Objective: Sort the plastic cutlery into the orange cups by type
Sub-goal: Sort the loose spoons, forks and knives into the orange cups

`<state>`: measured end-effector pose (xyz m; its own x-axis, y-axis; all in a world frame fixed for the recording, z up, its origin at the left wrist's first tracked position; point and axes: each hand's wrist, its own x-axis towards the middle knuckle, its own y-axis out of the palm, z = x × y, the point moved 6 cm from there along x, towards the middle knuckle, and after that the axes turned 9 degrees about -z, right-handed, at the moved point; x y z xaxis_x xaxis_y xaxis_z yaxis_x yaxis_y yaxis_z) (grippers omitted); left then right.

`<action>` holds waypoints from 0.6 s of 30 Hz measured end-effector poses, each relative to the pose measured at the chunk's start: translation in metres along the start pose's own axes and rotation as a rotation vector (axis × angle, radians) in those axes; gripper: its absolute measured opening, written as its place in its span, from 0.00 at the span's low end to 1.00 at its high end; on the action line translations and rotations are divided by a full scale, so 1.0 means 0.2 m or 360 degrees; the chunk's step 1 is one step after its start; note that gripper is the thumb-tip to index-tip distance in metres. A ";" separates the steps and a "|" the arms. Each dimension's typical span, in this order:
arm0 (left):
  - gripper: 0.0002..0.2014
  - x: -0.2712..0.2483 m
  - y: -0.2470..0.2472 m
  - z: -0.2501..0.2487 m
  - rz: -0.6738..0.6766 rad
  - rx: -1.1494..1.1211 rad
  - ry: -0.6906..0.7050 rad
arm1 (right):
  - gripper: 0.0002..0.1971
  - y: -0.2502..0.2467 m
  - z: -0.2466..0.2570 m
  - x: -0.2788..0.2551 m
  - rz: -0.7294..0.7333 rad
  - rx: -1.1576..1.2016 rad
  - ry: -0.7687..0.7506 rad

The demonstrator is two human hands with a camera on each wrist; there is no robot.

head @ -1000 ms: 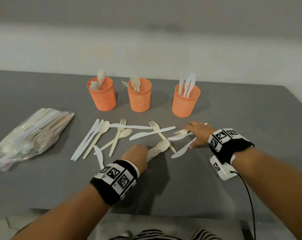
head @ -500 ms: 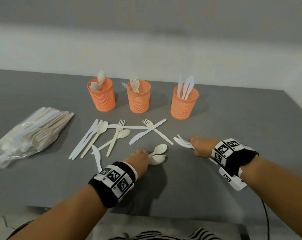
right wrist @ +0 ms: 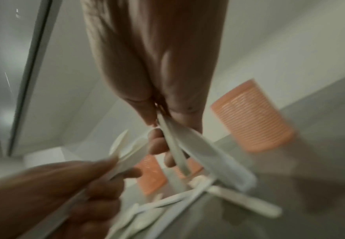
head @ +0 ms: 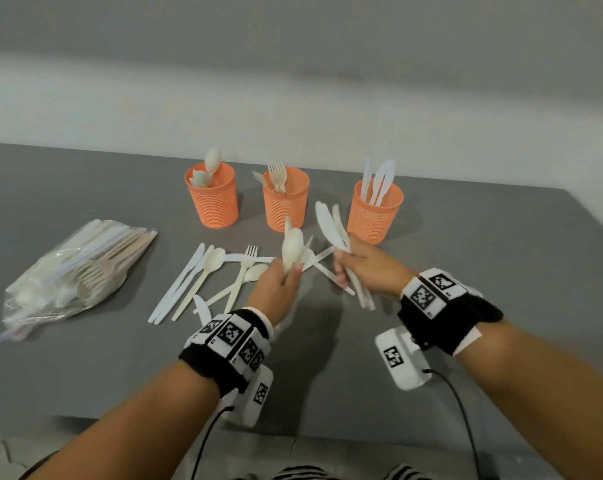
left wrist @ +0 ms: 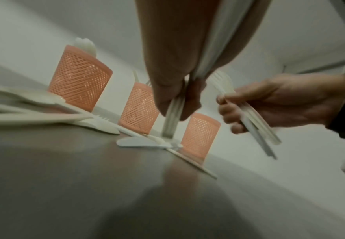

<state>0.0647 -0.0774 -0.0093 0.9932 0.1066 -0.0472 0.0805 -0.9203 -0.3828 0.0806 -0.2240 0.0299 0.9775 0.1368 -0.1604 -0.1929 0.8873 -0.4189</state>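
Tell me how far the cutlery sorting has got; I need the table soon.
Partly done. The left cup holds spoons, the middle cup forks, the right cup knives. In hand: the left hand grips spoons, the right hand knives and a fork. Left: the loose pile on the table and the bagged cutlery.

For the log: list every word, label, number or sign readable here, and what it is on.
No readable words or numbers in any view.
Wrist bands: black-and-white square code markers only, no text.
Camera units: one such marker each.
Orange cups, cutlery, plastic bag: no print visible.
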 end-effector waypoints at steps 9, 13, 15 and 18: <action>0.14 0.08 -0.17 -0.06 0.0042 -0.0474 0.0050 | 0.20 0.44 0.22 0.14 0.0125 0.1209 0.0297; 0.08 0.11 -0.23 -0.05 0.0156 -0.0668 -0.0030 | 0.22 0.49 0.25 0.19 0.0200 0.1274 0.0316; 0.11 0.14 -0.26 -0.03 0.0145 -0.0641 -0.0053 | 0.22 0.53 0.29 0.19 0.0399 0.1245 0.0281; 0.11 0.17 -0.30 -0.01 0.0043 -0.0585 -0.0057 | 0.20 0.50 0.28 0.20 0.0434 0.1023 0.0216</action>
<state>0.0933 -0.0183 0.0137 0.9923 0.0876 -0.0874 0.0858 -0.9960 -0.0241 0.1053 -0.1050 0.0325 0.8742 0.3722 -0.3117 -0.3002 0.9191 0.2554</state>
